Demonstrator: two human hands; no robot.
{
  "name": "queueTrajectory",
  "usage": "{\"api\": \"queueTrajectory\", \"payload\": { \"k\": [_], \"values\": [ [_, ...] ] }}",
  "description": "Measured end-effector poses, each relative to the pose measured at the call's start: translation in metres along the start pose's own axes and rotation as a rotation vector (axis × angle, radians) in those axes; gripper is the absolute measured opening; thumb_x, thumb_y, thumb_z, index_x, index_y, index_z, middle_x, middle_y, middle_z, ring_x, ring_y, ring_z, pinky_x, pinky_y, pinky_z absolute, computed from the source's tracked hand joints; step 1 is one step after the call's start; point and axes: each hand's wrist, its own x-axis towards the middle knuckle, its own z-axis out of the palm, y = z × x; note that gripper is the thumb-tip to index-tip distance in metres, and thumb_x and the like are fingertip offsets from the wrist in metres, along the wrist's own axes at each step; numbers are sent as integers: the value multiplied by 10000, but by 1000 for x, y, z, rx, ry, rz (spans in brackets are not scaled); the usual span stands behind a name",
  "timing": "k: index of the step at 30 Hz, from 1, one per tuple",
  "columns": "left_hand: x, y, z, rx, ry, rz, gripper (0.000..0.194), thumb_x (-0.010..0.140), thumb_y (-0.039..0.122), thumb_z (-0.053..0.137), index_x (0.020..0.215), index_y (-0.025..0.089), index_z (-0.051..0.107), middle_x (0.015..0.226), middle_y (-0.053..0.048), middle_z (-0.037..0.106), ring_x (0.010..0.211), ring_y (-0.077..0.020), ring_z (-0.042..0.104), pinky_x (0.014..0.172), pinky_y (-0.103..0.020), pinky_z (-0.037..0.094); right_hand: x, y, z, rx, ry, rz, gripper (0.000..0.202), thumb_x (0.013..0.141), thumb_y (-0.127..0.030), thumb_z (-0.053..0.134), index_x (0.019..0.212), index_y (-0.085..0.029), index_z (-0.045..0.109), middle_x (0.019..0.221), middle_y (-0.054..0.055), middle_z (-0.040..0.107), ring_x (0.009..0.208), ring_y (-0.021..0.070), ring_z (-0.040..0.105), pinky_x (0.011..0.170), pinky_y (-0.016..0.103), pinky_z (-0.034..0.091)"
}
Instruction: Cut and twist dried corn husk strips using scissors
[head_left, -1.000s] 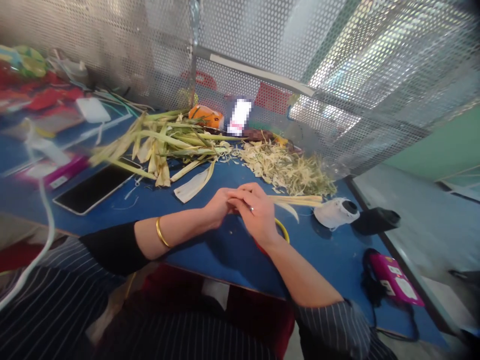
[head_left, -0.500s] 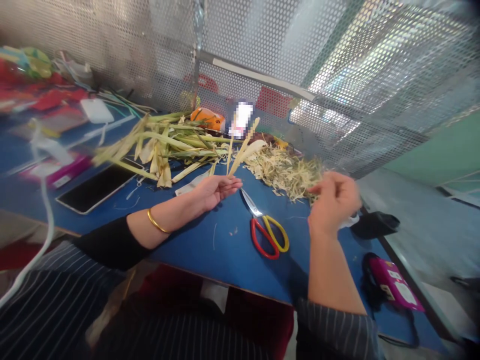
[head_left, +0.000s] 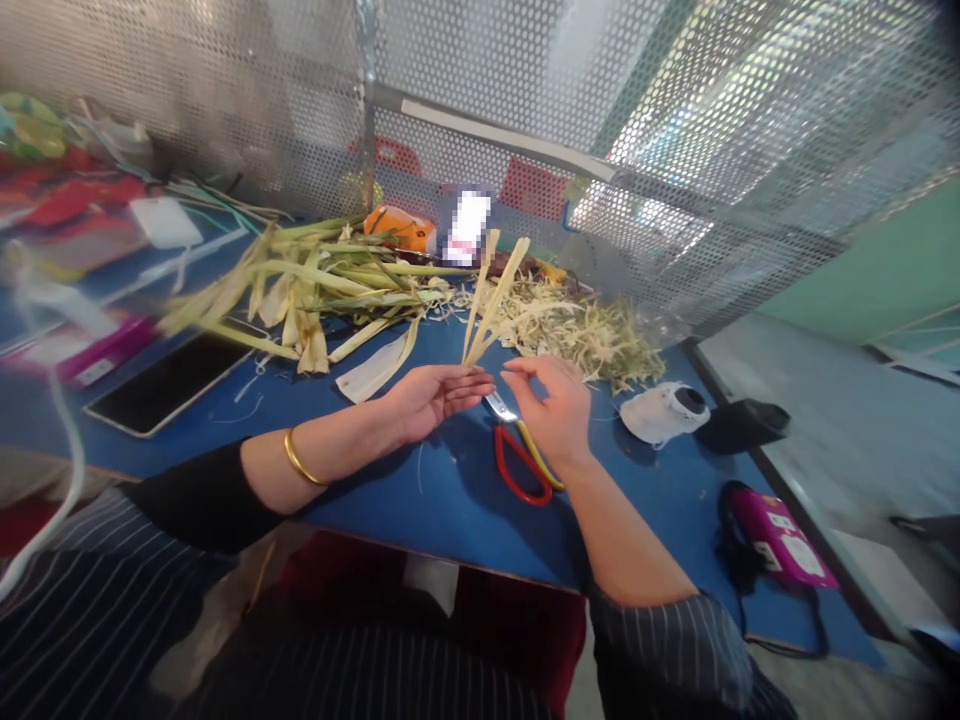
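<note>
My left hand (head_left: 442, 400) is closed on a few pale dry leaf strips (head_left: 495, 305), which fan upward from its fingertips. Just right of those fingertips is my right hand (head_left: 551, 405), thumb and forefinger curled together. Whatever they pinch, if anything, is too small to make out. Scissors (head_left: 517, 478) with one red and one yellow handle lie under my right hand, partly covered by it. Beyond my left hand, a broad pale piece of husk (head_left: 379, 372) rests on the blue table (head_left: 420, 510).
Long green-yellow leaves (head_left: 322, 280) are heaped at the back left, shredded trimmings (head_left: 577, 330) at the back right. A dark phone (head_left: 176, 380) lies left. On the right stand a white thread spool (head_left: 664, 412), a black cylinder (head_left: 742, 425) and a magenta device (head_left: 784, 540).
My right hand has come in from the far right to beside my left fingertips, uncovering the white spool. My left hand still holds the strips. The view has shifted slightly.
</note>
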Motion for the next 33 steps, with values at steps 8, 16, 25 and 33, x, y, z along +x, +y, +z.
{"api": "queueTrajectory", "payload": {
  "k": [8,16,25,33],
  "values": [
    [-2,-5,2,4,-41,-30,185,853,91,545,966,35,680,952,-138,732,796,-157,711,649,-198,583,-2,3,4,294,93,322,225,902,-317,471,978,-202,650,750,9,658,611,135,612,687,309,496],
    [0,-8,1,38,-81,-79,209,865,103,528,962,28,696,922,-145,735,740,-146,707,637,-195,575,6,12,9,551,-35,508,278,724,-383,691,923,-189,683,917,41,701,778,152,631,755,312,494],
    [4,-13,-3,83,-121,-129,235,864,243,604,909,43,720,871,-131,733,748,-151,700,654,-206,560,0,-2,14,563,-67,561,164,764,-345,661,764,-183,681,654,-17,647,623,122,578,622,252,449],
    [1,-4,0,80,-68,-81,336,908,332,537,892,53,723,962,-161,724,751,-160,695,565,-204,530,-6,5,15,448,-36,312,115,828,-314,617,805,-211,664,781,-5,649,738,139,601,726,281,469]
  ]
}}
